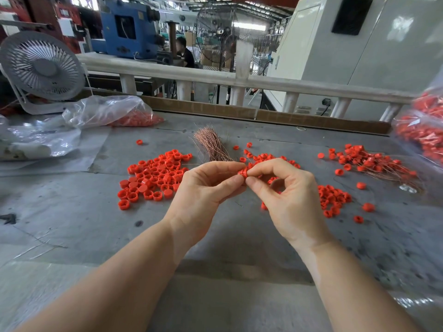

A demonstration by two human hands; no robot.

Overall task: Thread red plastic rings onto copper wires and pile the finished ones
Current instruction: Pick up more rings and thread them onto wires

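Observation:
My left hand (pixel 206 185) and my right hand (pixel 285 190) meet above the middle of the grey table, and both pinch one red plastic ring (pixel 242 173) between thumb and fingertips. A thin copper wire near the ring is too fine to tell apart. Behind the hands lies a bundle of copper wires (pixel 212 146). Loose red rings (pixel 153 178) are heaped to the left, and more loose rings (pixel 333 198) lie to the right. A pile of rings threaded on wires (pixel 369 161) sits at the far right.
A small white desk fan (pixel 42 68) stands at the back left beside clear plastic bags (pixel 107 111), one with red rings inside. Bags of red parts (pixel 422 130) crowd the right edge. A white railing (pixel 215 79) runs behind the table (pixel 215 248).

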